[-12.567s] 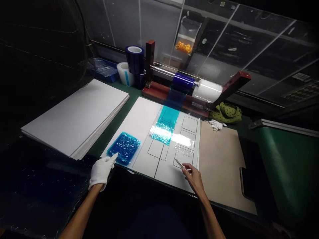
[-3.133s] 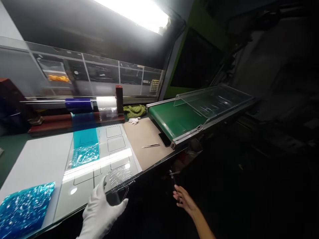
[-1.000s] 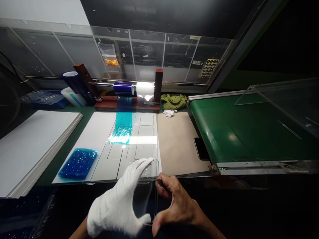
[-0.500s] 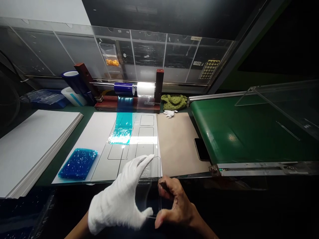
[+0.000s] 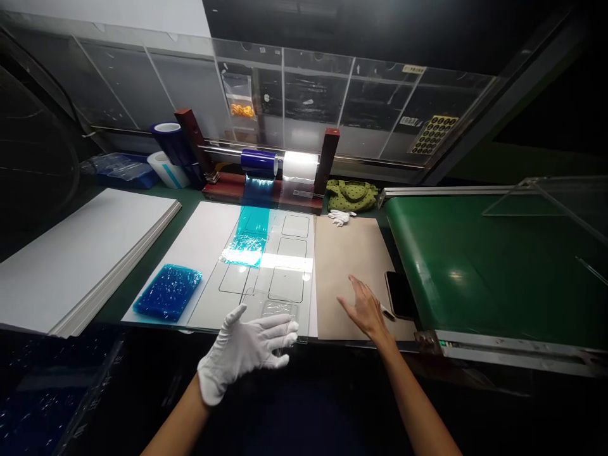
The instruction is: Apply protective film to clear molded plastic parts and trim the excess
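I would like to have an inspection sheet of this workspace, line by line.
Surface: dark green bench top, partly covered by a flat brown board and a thick white paper stack.
Job's things: shiny dark-blue film roll and whitish film roll on a metal rod; wrinkled blue film pack lying on white paper.
Clutter: black phone, yellow-green dotted bag, crumpled white glove.
Hands: white-gloved left hand at a transparent panel, grip unclear; bare right hand open over the brown board.
Cables: one dark cable, far left.
Surroundings: green conveyor belt at right.
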### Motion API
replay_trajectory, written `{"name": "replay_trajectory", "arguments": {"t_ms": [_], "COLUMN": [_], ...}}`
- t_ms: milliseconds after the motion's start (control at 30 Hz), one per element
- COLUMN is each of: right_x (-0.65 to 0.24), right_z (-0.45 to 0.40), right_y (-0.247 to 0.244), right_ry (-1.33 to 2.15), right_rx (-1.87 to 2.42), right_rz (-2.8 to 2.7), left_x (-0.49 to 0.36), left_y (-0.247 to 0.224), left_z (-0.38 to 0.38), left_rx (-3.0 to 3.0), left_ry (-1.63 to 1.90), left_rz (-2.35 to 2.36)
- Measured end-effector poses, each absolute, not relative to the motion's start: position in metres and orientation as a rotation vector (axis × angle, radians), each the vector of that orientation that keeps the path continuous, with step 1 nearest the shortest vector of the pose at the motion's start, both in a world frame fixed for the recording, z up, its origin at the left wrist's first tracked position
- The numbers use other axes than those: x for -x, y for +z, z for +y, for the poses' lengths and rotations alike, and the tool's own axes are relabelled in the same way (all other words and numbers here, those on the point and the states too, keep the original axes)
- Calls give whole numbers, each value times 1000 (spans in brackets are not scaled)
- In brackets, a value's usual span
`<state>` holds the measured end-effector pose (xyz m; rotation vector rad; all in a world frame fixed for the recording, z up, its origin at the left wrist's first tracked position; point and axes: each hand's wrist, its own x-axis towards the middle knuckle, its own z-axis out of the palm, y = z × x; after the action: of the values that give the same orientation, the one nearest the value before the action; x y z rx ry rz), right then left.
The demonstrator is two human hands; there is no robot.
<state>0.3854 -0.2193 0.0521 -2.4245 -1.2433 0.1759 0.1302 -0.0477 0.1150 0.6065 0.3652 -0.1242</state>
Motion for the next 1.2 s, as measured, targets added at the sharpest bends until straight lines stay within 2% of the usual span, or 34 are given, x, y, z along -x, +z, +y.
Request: {"name": "replay_trajectory", "arguments": {"t_ms": [133,267,567,867,1200], "right_x": [-325,-289,-301,-332,-324], "right_z": [-193,-172,-159,-108,-88], "right_y": [111,129,102,45,10], "right_ry": [228,302,228,-89,-25], "right_rx": [2046,1882,2026,2289,2316], "right_rz": [-1623,-1843,-1909,-1815,-1958], "left_x": [-136,-144,-165,-86,-66], "left_y": [97,92,89,30,21], "left_z": [-58,-64,-70,-97,-105], "left_rx": [-131,-49,-13,270,385], "left_ry": [-99,-70,60,46,126], "left_rz": [322,295,261,541,535]}}
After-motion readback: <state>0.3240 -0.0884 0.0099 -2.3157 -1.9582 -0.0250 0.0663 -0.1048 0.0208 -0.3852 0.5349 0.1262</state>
